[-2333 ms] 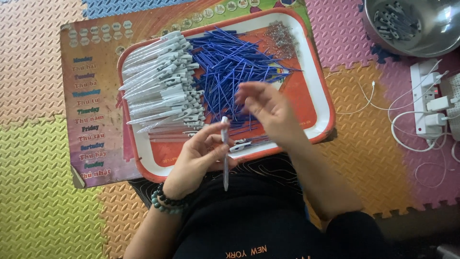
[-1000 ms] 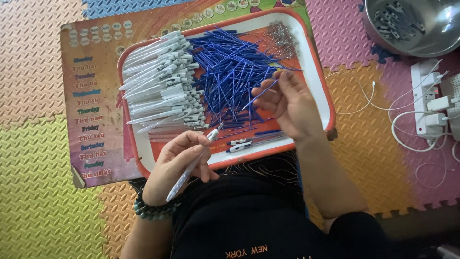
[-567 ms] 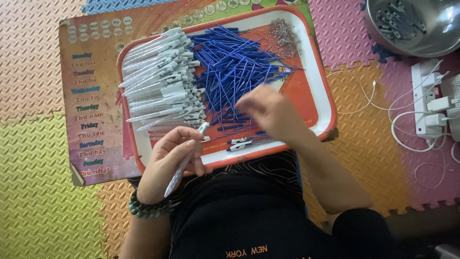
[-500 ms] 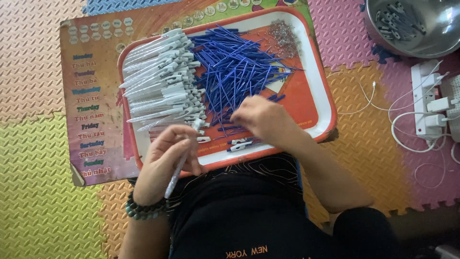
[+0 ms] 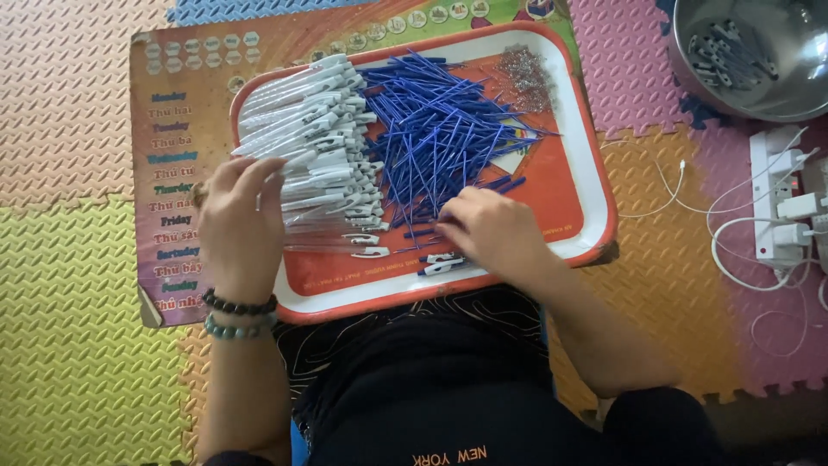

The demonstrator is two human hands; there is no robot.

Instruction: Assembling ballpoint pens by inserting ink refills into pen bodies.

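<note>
An orange tray with a white rim point(image 5: 595, 173) lies on a foam floor mat in front of me. It holds a pile of clear white pens point(image 5: 319, 129) on the left and a heap of blue refills point(image 5: 440, 129) in the middle. My left hand point(image 5: 237, 216) rests with fingers spread on the near left edge of the pen pile. My right hand point(image 5: 492, 233) is palm down at the near edge of the refill heap, its fingertips hidden among the refills. Two loose pen pieces point(image 5: 442, 263) lie just beside it.
A small heap of metal springs point(image 5: 526, 73) sits at the tray's far right corner. A printed poster point(image 5: 172, 112) lies under the tray. A steel bowl point(image 5: 690, 78) with dark parts stands at the far right, and a white power strip point(image 5: 776, 198) with cables lies near it.
My left hand carried the pen it held up to the pen pile and now lies spread on it. My right hand came down from the air onto the refill heap.
</note>
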